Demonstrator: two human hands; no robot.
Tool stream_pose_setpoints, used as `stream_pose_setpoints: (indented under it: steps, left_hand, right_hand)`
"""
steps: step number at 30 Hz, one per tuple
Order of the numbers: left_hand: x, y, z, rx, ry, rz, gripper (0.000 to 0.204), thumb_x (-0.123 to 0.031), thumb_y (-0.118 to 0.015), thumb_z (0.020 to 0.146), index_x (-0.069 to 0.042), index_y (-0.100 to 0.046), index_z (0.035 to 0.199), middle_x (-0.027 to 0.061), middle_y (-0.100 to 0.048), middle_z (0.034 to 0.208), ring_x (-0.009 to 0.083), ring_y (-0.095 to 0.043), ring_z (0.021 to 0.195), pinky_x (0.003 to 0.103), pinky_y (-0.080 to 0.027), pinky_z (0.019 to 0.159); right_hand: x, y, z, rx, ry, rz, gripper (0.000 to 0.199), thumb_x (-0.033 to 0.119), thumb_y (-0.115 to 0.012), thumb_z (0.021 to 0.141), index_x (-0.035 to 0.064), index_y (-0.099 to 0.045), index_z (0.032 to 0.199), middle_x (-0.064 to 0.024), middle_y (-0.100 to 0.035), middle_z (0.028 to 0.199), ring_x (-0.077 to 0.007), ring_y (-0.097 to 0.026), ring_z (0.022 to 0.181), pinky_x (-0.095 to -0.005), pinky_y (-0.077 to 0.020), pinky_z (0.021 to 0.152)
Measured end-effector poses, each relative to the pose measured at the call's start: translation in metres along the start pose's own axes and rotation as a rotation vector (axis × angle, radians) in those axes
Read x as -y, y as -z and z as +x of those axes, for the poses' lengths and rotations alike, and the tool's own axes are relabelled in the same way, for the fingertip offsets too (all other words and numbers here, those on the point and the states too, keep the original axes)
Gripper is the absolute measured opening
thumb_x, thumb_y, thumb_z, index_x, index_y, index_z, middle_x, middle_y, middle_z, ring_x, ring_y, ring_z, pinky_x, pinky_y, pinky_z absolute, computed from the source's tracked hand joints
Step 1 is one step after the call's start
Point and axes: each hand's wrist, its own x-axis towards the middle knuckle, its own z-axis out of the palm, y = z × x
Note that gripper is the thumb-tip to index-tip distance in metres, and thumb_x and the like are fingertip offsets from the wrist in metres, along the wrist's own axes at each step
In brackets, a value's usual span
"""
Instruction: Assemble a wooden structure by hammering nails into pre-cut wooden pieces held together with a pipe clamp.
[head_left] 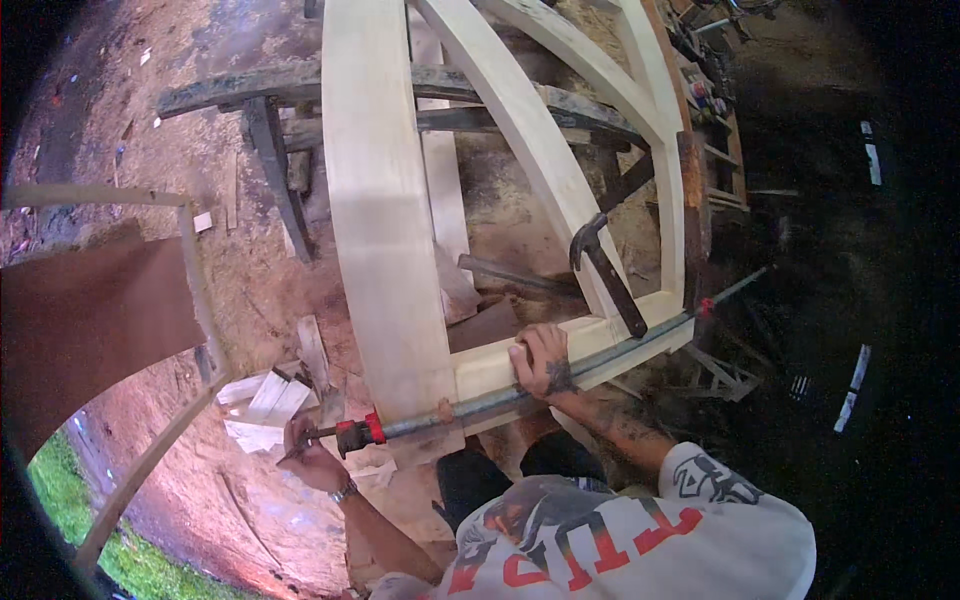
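Note:
A pale wooden frame [380,200] with curved inner bars lies across dark trestle beams. A long steel bar clamp [470,408] runs along its near rail, from a red head [360,432] to a red jaw [706,305]. My left hand [312,458] is closed around the clamp's handle at the frame's left corner. My right hand [540,360] rests on the near rail with fingers curled over its top edge, just above the bar. A dark claw hammer [608,275] lies on the frame right of that hand.
Dark trestle beams [260,95] carry the frame. A brown board [90,320] stands at left inside a thin wooden frame. Pale offcuts [270,400] lie on the dirt floor. Grass [60,480] shows at lower left, cluttered shelves [710,100] at upper right.

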Motion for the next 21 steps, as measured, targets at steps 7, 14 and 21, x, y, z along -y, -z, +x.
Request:
stream_pose_setpoints:
  steps: [7,14,21]
  left_hand:
    - [-0.002,-0.007,0.001,0.007,0.149,-0.565,0.067,-0.060,-0.034,0.095,0.000,-0.062,0.105,0.0123,-0.063,0.096,0.0258,-0.058,0.093,0.042,-0.044,0.091]
    - [-0.013,0.034,0.035,0.227,0.366,0.069,0.037,-0.039,-0.053,0.095,-0.003,-0.055,0.090,0.0048,-0.051,0.077,0.0200,-0.049,0.073,0.037,-0.041,0.080]
    - [-0.030,-0.001,0.024,0.401,0.066,0.428,0.049,-0.042,-0.036,0.101,-0.001,-0.052,0.081,0.0138,-0.059,0.081,0.0275,-0.059,0.085,0.040,-0.044,0.089]
  right_hand:
    - [0.001,0.001,0.001,-0.012,-0.025,-0.007,0.020,0.022,-0.060,0.081,0.0033,-0.060,0.088,-0.0147,-0.056,0.089,-0.0334,-0.051,0.088,-0.0440,-0.0366,0.083]
    - [-0.002,0.007,0.002,-0.018,-0.024,0.009,0.022,0.024,-0.062,0.080,0.0034,-0.060,0.087,-0.0144,-0.057,0.090,-0.0331,-0.052,0.088,-0.0445,-0.0374,0.083]
    - [-0.002,0.012,0.002,-0.027,-0.050,0.042,0.024,0.024,-0.064,0.079,0.0025,-0.060,0.089,-0.0147,-0.058,0.095,-0.0332,-0.053,0.093,-0.0442,-0.0377,0.086]
